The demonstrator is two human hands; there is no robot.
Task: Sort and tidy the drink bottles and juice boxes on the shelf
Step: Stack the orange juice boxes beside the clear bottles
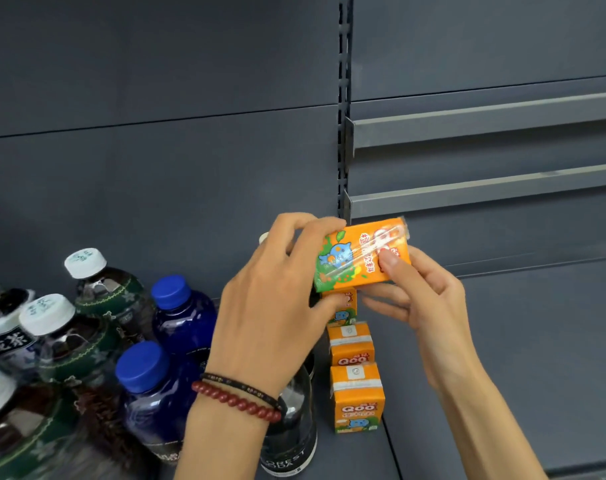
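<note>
An orange Qoo juice box (358,256) with a straw taped to its face lies on its side in the air, above a row of three upright orange juice boxes (357,396) on the grey shelf (433,427). My left hand (277,306) grips its left end with fingers over the top. My right hand (422,299) pinches its right end, thumb on the front. Left of the boxes stand two blue-capped dark blue bottles (145,386) and several white-capped dark tea bottles (52,327). A clear soda bottle (291,434) is partly hidden under my left wrist.
The shelf's dark grey back panel (156,168) rises behind everything. A slotted upright (343,98) divides the bays. Two bare grey shelf rails (485,126) stick out in the right bay, above flat grey shelf surface to the right of the juice boxes.
</note>
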